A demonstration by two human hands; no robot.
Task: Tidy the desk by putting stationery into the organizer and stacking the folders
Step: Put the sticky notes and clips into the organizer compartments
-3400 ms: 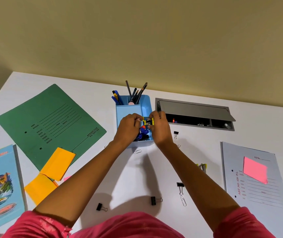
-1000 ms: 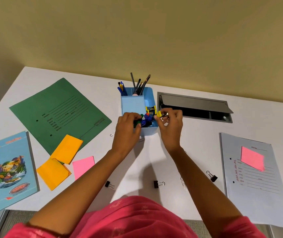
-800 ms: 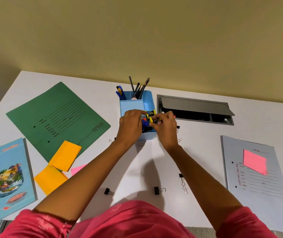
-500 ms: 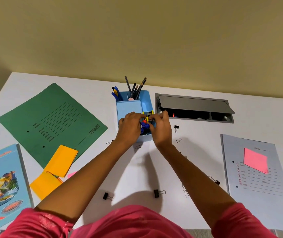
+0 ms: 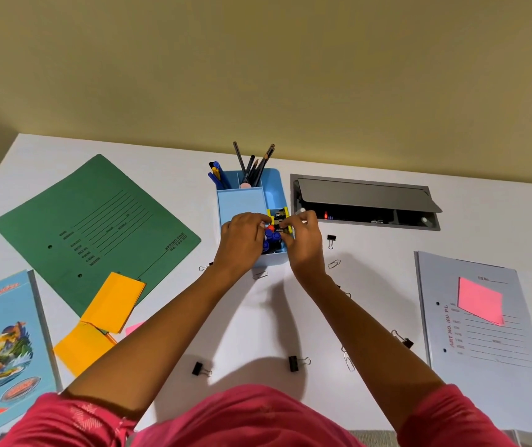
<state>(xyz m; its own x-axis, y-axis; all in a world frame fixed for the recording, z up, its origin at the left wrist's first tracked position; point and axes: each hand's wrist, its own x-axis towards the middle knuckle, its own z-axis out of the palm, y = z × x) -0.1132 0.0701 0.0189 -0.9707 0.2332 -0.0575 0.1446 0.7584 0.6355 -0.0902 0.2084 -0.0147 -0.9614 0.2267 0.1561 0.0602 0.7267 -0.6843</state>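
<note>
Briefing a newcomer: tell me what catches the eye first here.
The left hand and right hand meet over the blue organizer at centre, the right pinching one of the coloured clips. A green folder lies far left, a grey folder bearing a pink sticky note far right. Black binder clips dot the near desk.

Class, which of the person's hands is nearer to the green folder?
Left. The left hand sits at the front of the organizer, on the side towards the green folder; the right hand is beyond it, at the organizer's right edge, farther from the folder.
</note>
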